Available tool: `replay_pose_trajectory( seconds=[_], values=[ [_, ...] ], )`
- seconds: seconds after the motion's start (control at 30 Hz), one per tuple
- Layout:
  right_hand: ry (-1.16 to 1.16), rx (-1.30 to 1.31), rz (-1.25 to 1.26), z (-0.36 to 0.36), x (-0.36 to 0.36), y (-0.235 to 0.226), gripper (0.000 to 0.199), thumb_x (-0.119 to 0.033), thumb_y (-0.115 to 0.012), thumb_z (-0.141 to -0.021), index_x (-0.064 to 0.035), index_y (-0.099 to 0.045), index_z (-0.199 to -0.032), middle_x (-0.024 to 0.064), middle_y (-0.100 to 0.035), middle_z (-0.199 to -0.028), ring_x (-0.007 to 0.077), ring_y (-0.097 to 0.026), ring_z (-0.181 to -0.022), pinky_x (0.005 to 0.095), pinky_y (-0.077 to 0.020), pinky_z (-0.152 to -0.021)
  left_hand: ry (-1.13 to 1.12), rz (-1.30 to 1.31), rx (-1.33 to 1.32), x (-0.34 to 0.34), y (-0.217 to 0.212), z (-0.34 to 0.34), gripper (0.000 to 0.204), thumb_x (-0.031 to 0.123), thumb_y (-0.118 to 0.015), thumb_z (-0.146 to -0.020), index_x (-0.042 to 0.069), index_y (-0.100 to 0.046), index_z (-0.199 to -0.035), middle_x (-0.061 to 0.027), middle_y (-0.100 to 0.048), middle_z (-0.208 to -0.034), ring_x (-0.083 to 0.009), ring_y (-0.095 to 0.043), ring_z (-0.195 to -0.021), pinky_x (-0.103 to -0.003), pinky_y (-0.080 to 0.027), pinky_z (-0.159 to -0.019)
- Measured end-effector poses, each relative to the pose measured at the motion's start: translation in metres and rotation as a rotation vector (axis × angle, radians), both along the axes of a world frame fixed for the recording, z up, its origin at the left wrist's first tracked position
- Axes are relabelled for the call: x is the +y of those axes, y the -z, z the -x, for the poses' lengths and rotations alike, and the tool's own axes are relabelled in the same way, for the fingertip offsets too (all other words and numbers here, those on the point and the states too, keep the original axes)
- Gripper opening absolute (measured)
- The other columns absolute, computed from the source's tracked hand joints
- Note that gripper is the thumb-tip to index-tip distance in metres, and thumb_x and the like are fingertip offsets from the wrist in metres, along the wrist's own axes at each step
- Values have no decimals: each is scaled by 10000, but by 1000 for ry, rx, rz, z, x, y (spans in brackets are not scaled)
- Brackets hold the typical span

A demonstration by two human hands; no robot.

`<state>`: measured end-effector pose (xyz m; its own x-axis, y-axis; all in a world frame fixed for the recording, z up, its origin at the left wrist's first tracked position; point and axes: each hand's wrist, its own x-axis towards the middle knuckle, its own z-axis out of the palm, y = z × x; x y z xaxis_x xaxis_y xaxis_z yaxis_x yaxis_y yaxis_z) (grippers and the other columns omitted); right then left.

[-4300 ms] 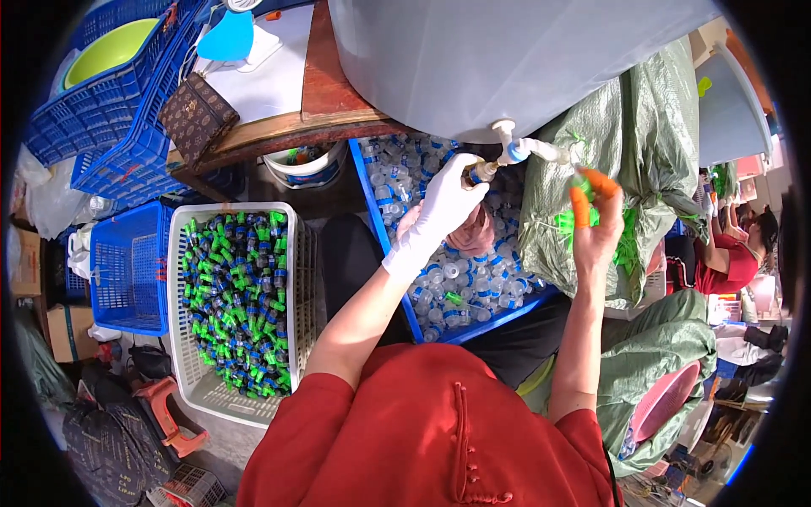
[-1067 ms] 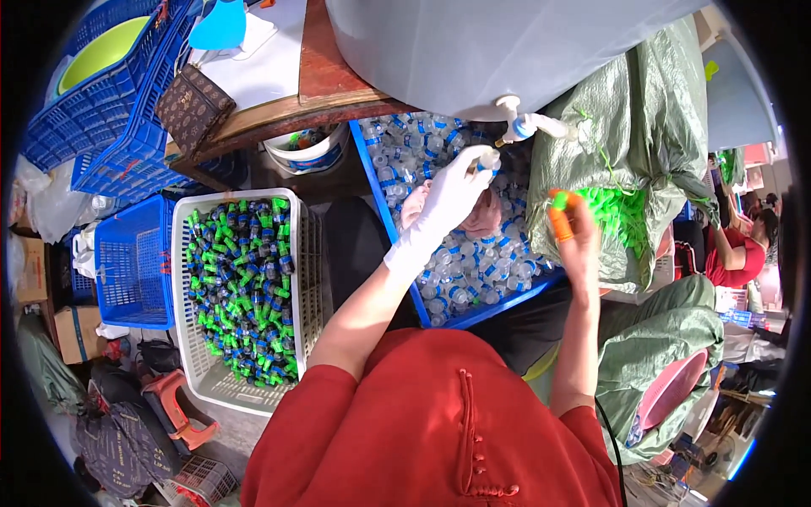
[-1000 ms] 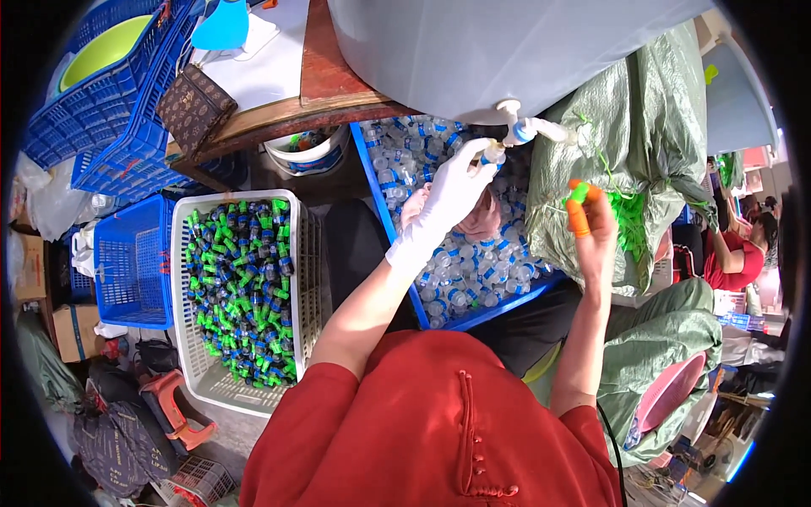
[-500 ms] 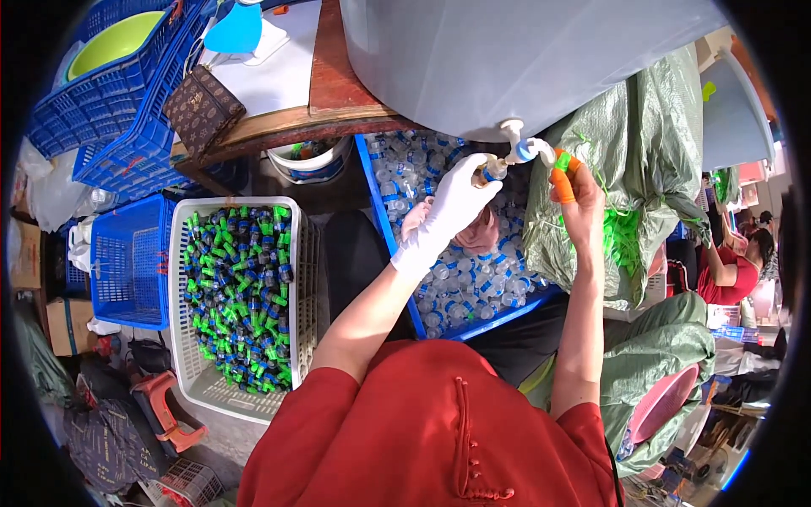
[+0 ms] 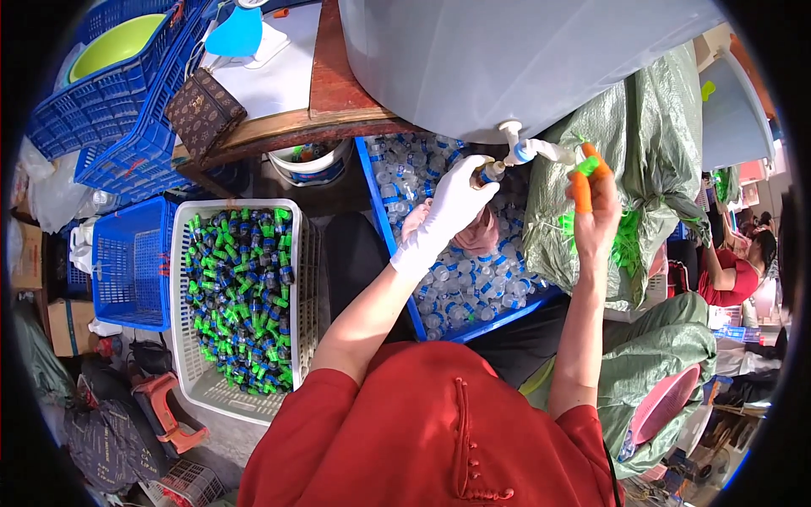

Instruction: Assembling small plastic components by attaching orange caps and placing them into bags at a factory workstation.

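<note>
Currently the left hand, in a white glove, holds a small bottle up under the white tap at the base of the large grey tank; its grip is closed around the bottle, whose mouth sits just beside the spout. The right hand, wearing orange finger covers, is raised at the tap's outer end with a small green cap pinched in its grip, fingers together; whether it touches the tap lever cannot be told. For a clean fill, keep the bottle upright and its mouth directly below the spout, and steady the left wrist so the stream does not run down the glove. Operate the tap in small movements and close it before the neck floods. Hold the cap clear of the flow. Below the hands, the blue crate of clear bottles catches drips, so work over it. The white basket of green-capped bottles stands to the left, beside the wooden tabletop, well within reach.
</note>
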<state>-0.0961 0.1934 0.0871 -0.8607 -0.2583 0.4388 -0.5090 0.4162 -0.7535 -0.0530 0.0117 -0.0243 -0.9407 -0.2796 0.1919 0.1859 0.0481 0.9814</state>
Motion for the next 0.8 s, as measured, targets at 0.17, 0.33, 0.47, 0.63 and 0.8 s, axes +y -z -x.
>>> replay_pose_trajectory(
  seconds=[0.17,0.33,0.47,0.63,0.8],
  values=[
    [-4,-131,-117,1,6,2,348,-107,-575,-960,-14,-550,-1294,36,-647,-869,79,-587,-766,231,-484,-707,-5,67,-21,-1,-7,-6,370,98,-683,-845,31,-578,-1194,-53,-621,-955,-103,-548,-797,-261,-472,-713],
    [-148,-218,354,-16,0,2,352,-100,-544,-977,-2,-505,-1313,75,-673,-963,125,-636,-846,256,-509,-791,-40,156,-44,-6,1,-12,389,119,-696,-830,33,-577,-1191,-78,-632,-936,-118,-583,-811,-272,-482,-702],
    [-214,-375,482,-31,-6,22,329,-94,-535,-980,-10,-504,-1297,87,-686,-969,138,-651,-864,264,-517,-798,96,174,22,2,0,-28,415,147,-716,-814,44,-580,-1192,-106,-646,-944,-140,-616,-829,-284,-494,-687],
    [-207,-474,411,-42,15,49,267,-87,-550,-967,-27,-555,-1227,74,-665,-962,119,-630,-870,265,-519,-750,238,397,-164,18,-18,-51,426,145,-739,-799,61,-587,-1188,-115,-654,-992,-155,-629,-842,-290,-507,-720],
    [-255,-158,211,-70,32,89,191,-127,-656,-884,-56,-634,-1061,59,-609,-847,163,-631,-817,305,-516,-707,367,314,-251,24,7,-67,443,53,-724,-824,1,-543,-1225,-69,-641,-1034,-154,-600,-948,-287,-495,-822]
  ],
)
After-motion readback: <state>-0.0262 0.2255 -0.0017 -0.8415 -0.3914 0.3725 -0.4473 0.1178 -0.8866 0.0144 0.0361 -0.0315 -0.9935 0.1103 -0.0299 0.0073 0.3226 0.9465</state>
